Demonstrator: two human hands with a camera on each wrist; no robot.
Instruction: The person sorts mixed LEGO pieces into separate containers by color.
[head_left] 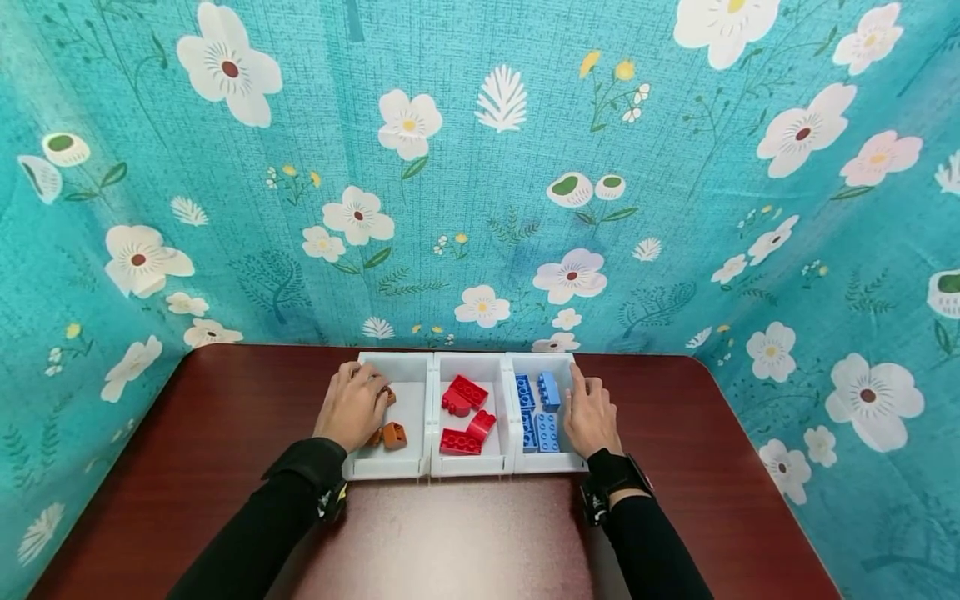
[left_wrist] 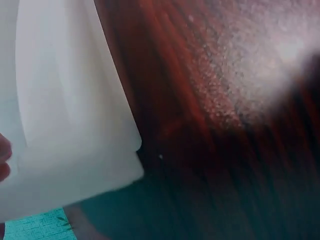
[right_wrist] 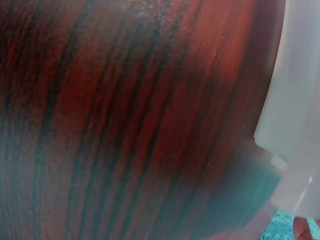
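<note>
Three white bins stand joined side by side on the table. My left hand [head_left: 352, 406] grips the outer left wall of the left bin [head_left: 408, 467], its fingers bent over the rim. Orange bricks [head_left: 393, 435] lie in that bin, partly hidden by the hand. On the other end, my right hand [head_left: 592, 414] holds the outer right wall of the right bin [head_left: 551, 462], thumb on the inner side. Several blue bricks [head_left: 547, 432] lie inside it. Red bricks [head_left: 460, 442] fill part of the middle bin [head_left: 471, 467]. In the left wrist view, fingertips [left_wrist: 4, 157] show at the left edge.
The dark reddish-brown table [head_left: 465, 542] reaches past the bins on both sides, with a bright glare in front. A teal flowered cloth [head_left: 450, 208] hangs right behind the table's back edge and along both sides.
</note>
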